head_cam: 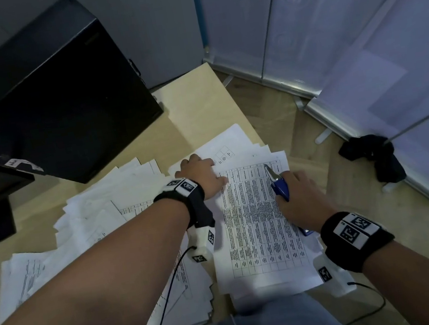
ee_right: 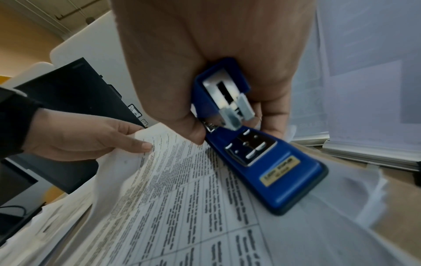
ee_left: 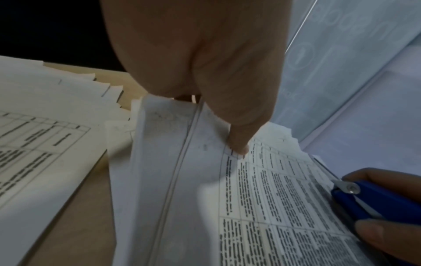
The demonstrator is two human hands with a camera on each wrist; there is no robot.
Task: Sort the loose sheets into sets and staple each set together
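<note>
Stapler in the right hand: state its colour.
Blue plastic stapler with silver metal parts; right wrist view shows it best.

The table text on the top sheet is blurred past reading. The stapler is half covered by the right hand — its rear end is hidden. The black box is cut off at the left edge.

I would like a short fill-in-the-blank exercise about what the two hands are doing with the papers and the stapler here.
1. The right hand grips a stapler whose colour is ____.
2. The left hand holds the printed set by its far ____ corner.
3. The sheets lie on a light wooden ____.
4. The top sheet is printed with a ____ of text cells.

Missing words: blue; left; table; table (grid)
</note>
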